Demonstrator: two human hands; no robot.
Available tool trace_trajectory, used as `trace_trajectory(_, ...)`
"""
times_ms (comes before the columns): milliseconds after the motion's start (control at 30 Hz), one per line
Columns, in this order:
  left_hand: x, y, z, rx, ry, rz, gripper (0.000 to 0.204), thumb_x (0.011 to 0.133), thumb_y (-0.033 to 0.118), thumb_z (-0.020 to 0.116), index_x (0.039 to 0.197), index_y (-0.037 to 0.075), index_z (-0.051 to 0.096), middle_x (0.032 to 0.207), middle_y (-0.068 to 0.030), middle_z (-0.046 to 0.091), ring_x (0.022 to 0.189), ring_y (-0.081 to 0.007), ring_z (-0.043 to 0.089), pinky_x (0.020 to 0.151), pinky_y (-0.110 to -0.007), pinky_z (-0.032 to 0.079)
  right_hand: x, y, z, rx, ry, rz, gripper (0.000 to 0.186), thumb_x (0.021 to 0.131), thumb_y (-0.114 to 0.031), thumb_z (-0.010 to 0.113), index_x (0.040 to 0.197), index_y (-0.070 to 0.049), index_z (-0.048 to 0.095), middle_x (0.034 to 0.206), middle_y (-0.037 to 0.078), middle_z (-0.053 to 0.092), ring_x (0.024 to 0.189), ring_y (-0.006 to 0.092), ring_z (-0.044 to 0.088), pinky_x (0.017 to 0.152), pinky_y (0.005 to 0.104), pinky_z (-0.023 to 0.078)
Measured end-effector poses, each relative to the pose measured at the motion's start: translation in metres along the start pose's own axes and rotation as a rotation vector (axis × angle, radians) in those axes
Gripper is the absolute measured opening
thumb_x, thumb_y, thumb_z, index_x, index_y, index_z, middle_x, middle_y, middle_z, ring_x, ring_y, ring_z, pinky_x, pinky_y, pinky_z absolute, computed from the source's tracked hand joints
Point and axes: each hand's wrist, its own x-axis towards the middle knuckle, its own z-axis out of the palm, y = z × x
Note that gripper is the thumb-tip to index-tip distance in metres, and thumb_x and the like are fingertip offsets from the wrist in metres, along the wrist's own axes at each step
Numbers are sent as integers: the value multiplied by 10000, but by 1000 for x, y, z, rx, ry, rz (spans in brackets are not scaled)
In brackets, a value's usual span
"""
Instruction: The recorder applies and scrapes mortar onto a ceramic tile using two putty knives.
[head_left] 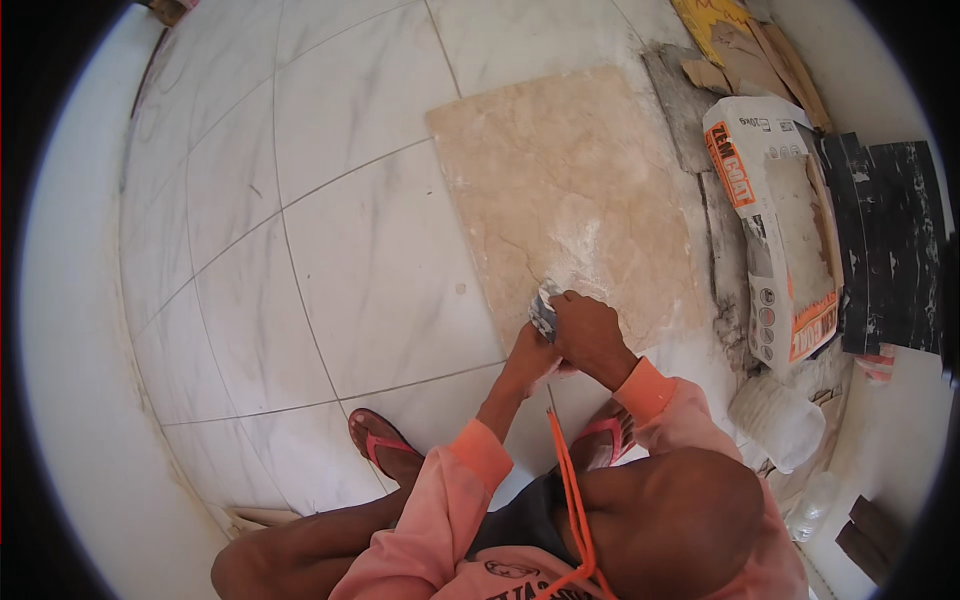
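Both my hands are close together over the lower edge of a beige, marbled square slab (560,150) on the floor. My right hand (590,333) is closed around a small grey thing smeared with white (544,308); its exact kind is unclear. Just below and to the left, my left hand (530,362) is closed against the same thing, its fingers partly hidden by the right hand. A patch of white powder (580,245) spreads over the slab just beyond my hands.
White grey-veined tiles (370,260) cover the floor. At right lies a torn white-and-orange bag (745,240) of grey powder, beside black strips (900,240). A yellow package (715,25) and a whitish plastic-wrapped bundle (780,422) lie along the wall. My feet wear pink flip-flops (385,445).
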Motion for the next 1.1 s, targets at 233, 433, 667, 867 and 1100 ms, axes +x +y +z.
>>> trace_trajectory(233,-2,4,-2,-4,9,-39,387,908,41,588,1282,42,487,1175,-85,620,1017,-225,660,830,-422,601,5,5,0,25,27,-5,299,693,-149,708,958,-33,635,958,116,650,864,320,671,703,435,555)
trace_trajectory(433,-1,0,3,27,18,-16,370,934,69,580,1284,5,479,1138,-110,633,971,-216,673,811,-414,601,3,12,0,-5,83,59,317,678,-153,719,963,-46,633,949,118,647,863,320,672,709,434,558)
trace_trajectory(667,2,-2,-2,53,-31,-64,414,908,76,628,1294,31,487,1128,-83,645,968,-214,673,791,-388,604,5,5,-3,40,84,50,282,766,-116,613,1039,-67,665,975,128,661,885,347,663,739,445,548)
trace_trajectory(867,-13,20,-12,111,-5,-35,415,891,123,664,1255,-19,525,1099,-84,664,958,-201,670,762,-368,605,5,28,-39,335,119,200,228,873,-203,596,887,20,641,791,207,662,693,375,633,655,443,487)
trace_trajectory(1100,-10,76,-30,330,88,27,273,857,131,677,1043,-62,624,940,-86,670,752,-134,642,664,-288,571,-29,57,-97,821,231,415,347,908,-284,639,758,17,550,602,12,484,567,91,425,532,323,382)
